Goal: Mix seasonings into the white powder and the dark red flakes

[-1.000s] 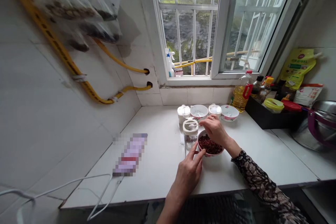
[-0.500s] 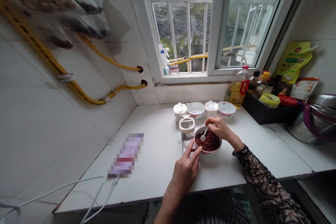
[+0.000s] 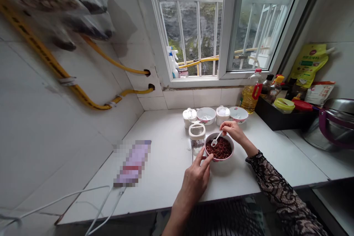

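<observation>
A bowl (image 3: 219,159) filled with dark red chopped bits (image 3: 221,149) stands on the white counter. My right hand (image 3: 232,132) pinches the handle of a small white spoon (image 3: 215,141), whose head is at the surface of the red bits. Against the near left side of the bowl rest the fingers of my left hand (image 3: 195,177), with thumb and forefinger apart on its rim. Just left of the bowl is a clear jar with a white-rimmed lid (image 3: 197,132). Behind are two white jars (image 3: 189,118) (image 3: 222,115) and two bowls (image 3: 206,116) (image 3: 238,115).
An oil bottle (image 3: 251,94) stands at the back, beside a black box (image 3: 282,118) of bottles and jars. A metal pot (image 3: 332,125) is at the far right. A blurred purple item (image 3: 134,164) lies at left near a white cable (image 3: 106,201). Bags hang above left.
My right hand has shifted slightly right and the spoon is tilted lower, with more of its handle showing. My left hand stays at the bowl.
</observation>
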Available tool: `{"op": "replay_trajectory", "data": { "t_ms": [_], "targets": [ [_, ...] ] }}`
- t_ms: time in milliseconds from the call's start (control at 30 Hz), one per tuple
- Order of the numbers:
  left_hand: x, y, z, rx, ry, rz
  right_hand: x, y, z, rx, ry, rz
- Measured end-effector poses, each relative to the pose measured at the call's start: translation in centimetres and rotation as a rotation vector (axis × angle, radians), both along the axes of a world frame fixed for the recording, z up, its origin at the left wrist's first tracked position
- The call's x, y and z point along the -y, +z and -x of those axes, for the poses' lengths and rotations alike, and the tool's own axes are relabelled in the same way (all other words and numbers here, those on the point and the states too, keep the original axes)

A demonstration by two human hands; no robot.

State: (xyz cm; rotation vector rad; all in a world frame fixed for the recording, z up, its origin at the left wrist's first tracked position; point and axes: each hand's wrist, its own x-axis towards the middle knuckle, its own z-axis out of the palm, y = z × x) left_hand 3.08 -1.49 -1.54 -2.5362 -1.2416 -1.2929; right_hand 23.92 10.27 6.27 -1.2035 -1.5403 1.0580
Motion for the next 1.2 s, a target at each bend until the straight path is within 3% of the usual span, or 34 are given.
{"op": "replay_trajectory", "data": {
  "t_ms": [600,700,800,1000,1100,1200],
  "targets": [
    [-0.1,-0.2,0.0,0.002,0.010,-0.002,-0.1,0.3,0.0,-0.161,-0.059,0.029],
    [-0.1,-0.2,-0.1,0.008,0.003,-0.005,0.2,0.3,1.2,-0.170,-0.080,-0.083],
    [-0.1,-0.1,-0.1,0.008,0.002,-0.004,1.0,0.3,2.8,-0.084,-0.099,-0.294],
    [-0.1,-0.3,0.0,-0.012,0.011,0.014,2.3,0.5,4.2,0.435,0.079,-0.795],
    [-0.1,-0.3,0.0,-0.004,0.011,0.011,2.3,1.0,3.3,0.399,-0.007,-0.824],
    [-0.1,-0.2,-0.1,0.001,0.009,0.004,2.0,1.5,1.7,0.284,-0.162,-0.683]
  ]
}}
